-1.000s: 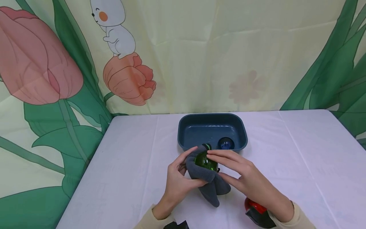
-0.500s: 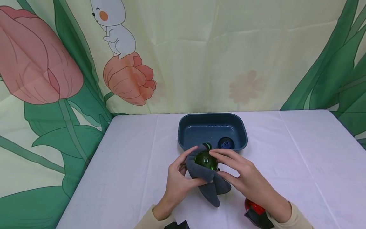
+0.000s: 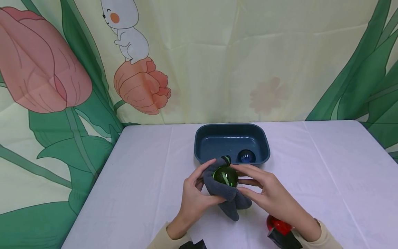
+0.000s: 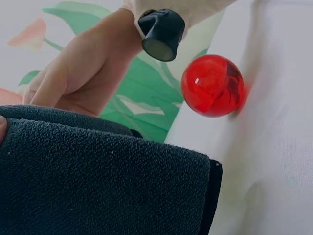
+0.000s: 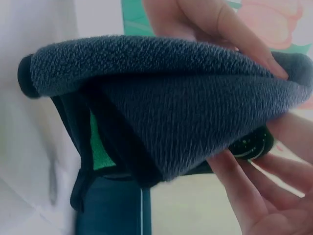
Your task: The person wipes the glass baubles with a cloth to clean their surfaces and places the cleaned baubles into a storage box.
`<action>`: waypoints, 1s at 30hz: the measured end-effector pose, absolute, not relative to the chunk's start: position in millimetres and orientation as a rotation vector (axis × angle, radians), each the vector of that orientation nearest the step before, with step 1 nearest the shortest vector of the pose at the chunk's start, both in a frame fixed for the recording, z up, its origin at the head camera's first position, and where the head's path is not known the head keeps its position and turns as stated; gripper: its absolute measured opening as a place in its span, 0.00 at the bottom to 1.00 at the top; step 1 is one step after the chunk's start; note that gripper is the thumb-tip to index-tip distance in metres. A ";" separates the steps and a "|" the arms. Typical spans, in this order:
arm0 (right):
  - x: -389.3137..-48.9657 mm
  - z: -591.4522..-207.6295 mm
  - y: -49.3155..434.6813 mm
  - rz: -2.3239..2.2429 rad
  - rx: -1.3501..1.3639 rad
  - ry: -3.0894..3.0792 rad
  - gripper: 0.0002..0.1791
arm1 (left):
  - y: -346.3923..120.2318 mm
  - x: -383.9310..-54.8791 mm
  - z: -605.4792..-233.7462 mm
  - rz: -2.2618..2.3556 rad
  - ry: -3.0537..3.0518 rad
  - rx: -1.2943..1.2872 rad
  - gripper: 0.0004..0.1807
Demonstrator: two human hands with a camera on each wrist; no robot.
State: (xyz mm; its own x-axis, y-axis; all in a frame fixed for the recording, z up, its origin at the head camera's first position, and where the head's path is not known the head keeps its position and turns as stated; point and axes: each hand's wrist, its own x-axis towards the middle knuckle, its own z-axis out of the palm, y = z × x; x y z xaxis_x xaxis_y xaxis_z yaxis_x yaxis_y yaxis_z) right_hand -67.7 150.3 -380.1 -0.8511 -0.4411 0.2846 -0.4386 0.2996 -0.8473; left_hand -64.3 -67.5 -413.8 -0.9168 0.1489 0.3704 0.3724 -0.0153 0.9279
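A dark grey towel (image 3: 217, 186) with a green inner side is wrapped partly round a clear green ball (image 3: 226, 176) above the table. My left hand (image 3: 199, 193) grips the towel from the left, thumb in front and fingers behind. From the right, my right hand (image 3: 264, 188) holds the ball between its fingertips and thumb, by the towel's edge. In the right wrist view the towel (image 5: 195, 112) hangs in folds, and the ball (image 5: 252, 143) shows just beneath it, by the fingers. Loose ends of the towel droop toward the table.
Behind the hands stands a dark blue tub (image 3: 230, 126) with a blue ball (image 3: 246, 156) inside. A red ball (image 3: 278, 224) lies on the white table (image 3: 140, 180) below the right forearm. Black wrist cameras sit on both wrists. A printed curtain (image 3: 236, 69) hangs behind.
The right fingers have slid toward the right side of the green ball, so more of it shows. The ball's glints have shifted. The left hand keeps its grip on the towel.
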 end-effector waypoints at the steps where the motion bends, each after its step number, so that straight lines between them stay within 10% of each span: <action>1: -67.8 -379.7 150.7 -1.632 -0.871 2.543 0.31 | -67.5 -64.5 -413.8 -2.051 -2.079 -0.559 0.43; 15: -68.6 -382.9 149.3 -1.438 -1.406 2.840 0.45 | -67.5 -64.0 -412.3 -2.105 -2.068 -0.520 0.41; 30: -62.6 -379.2 146.4 -1.550 -1.040 2.770 0.40 | -67.4 -65.0 -413.5 -2.109 -2.085 -0.534 0.44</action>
